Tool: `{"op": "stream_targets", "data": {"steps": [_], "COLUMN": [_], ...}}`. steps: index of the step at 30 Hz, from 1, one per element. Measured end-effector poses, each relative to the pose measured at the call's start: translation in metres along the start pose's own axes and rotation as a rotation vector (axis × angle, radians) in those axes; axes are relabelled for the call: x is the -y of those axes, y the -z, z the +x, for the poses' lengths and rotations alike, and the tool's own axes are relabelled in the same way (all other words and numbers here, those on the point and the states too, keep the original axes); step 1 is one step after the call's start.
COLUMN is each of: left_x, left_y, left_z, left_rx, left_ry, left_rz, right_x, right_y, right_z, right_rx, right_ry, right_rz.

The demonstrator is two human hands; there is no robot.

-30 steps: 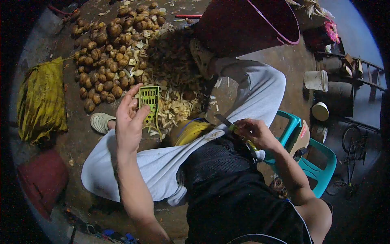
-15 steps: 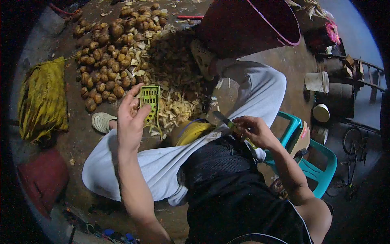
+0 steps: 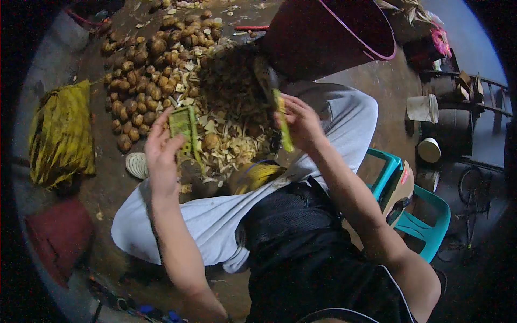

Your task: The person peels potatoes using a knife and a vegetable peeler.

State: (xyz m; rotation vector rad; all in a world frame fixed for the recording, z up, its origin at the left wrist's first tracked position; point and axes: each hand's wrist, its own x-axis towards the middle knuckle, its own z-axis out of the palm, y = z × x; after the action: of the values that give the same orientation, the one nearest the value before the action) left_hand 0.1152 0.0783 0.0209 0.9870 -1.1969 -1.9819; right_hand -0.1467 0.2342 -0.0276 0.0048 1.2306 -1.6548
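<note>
By the peels, frame and knife are gripped apart by left hand and right hand, presumably for clearance.

No text, brand or number can be read. The cardboard at the teal plastic chair bears a red mark (too small to make out).

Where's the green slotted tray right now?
In the head view, the slotted tray is left of centre, held in the left hand, with the pale peelings just to its right.
</note>
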Motion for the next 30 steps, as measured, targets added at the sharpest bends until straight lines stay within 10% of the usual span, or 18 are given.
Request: {"op": "stream_targets", "data": {"steps": [11,17,23,30], "left_x": [-0.040,-0.047,-0.045,-0.047], "left_y": [0.040,0.032,0.035,0.047], "left_z": [-0.004,-0.013,-0.012,-0.013], "left_rx": [-0.377,-0.396,-0.359,-0.377], "left_ry": [-0.187,-0.185,-0.181,-0.179], "left_rz": [-0.140,-0.128,-0.095,-0.063], "right_x": [-0.188,-0.178,-0.069,-0.165], "right_y": [-0.084,-0.038,-0.137,-0.112], "right_z": [0.005,0.103,0.130,0.059], "right_rx": [0.355,0.811,0.422,0.552], "right_ry": [-0.313,0.777,0.692,0.723], "right_rz": [-0.387,-1.189,-1.018,-1.193]}}
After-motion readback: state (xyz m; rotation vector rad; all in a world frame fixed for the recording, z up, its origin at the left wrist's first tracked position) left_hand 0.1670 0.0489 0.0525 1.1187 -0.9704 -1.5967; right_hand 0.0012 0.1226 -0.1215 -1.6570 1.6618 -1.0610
